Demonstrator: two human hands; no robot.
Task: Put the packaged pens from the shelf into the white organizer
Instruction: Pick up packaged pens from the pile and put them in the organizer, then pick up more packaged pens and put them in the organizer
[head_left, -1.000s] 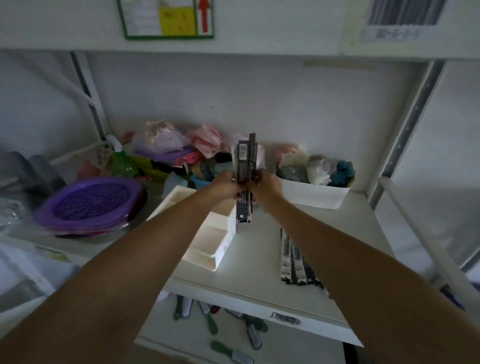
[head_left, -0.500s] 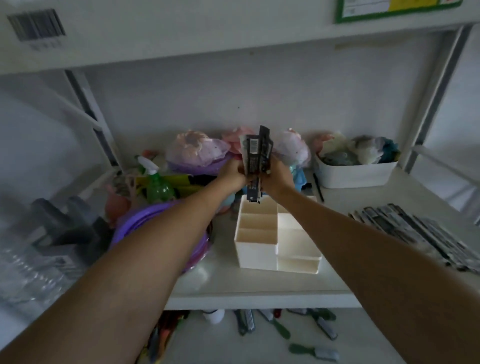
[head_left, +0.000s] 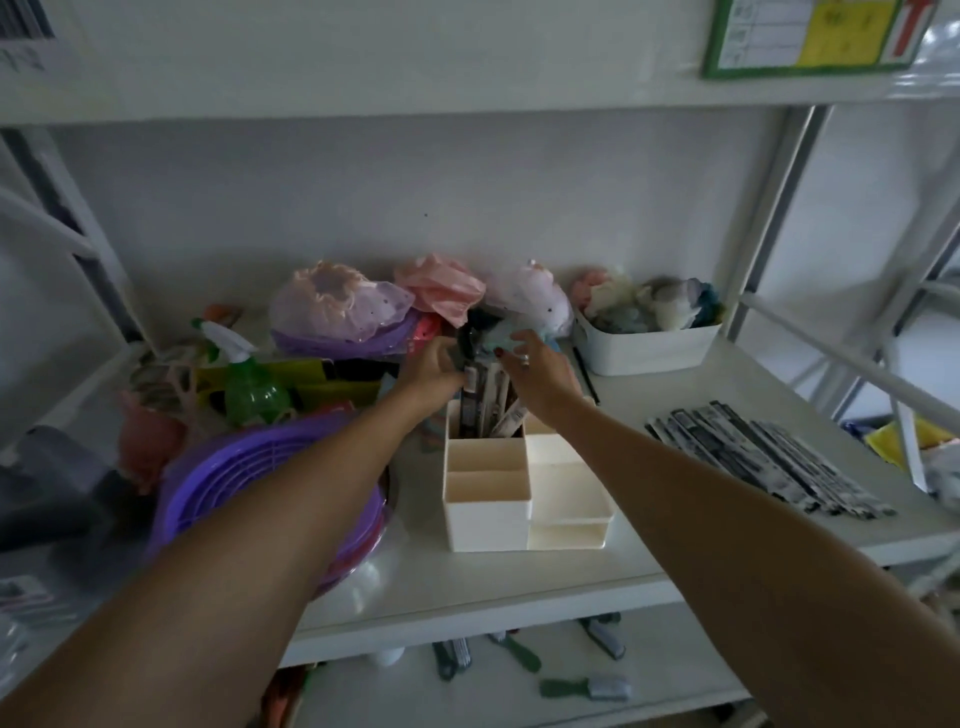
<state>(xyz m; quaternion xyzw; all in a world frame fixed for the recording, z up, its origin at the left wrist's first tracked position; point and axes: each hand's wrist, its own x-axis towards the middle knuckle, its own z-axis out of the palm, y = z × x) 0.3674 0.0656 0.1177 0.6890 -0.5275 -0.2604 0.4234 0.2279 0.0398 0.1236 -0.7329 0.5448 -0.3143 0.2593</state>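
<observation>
The white organizer (head_left: 488, 506) stands mid-shelf with several compartments. A bundle of packaged pens (head_left: 485, 402) stands upright in its rear left compartment, tops leaning a little right. My left hand (head_left: 434, 366) grips the bundle's upper left side. On the bundle's right, my right hand (head_left: 537, 371) hovers with fingers spread, touching the tops at most lightly. A row of more packaged pens (head_left: 763, 457) lies flat on the shelf to the right.
A purple basket (head_left: 249, 478) and green spray bottle (head_left: 249, 384) sit left of the organizer. Bagged soft items (head_left: 337, 312) crowd the back. A white bin (head_left: 649, 345) of cloth items stands back right. Tools lie on the lower shelf (head_left: 514, 660).
The pen bundle went from held above the organizer down into its rear left compartment. My right hand has opened off it; my view swung rightward across the shelf.
</observation>
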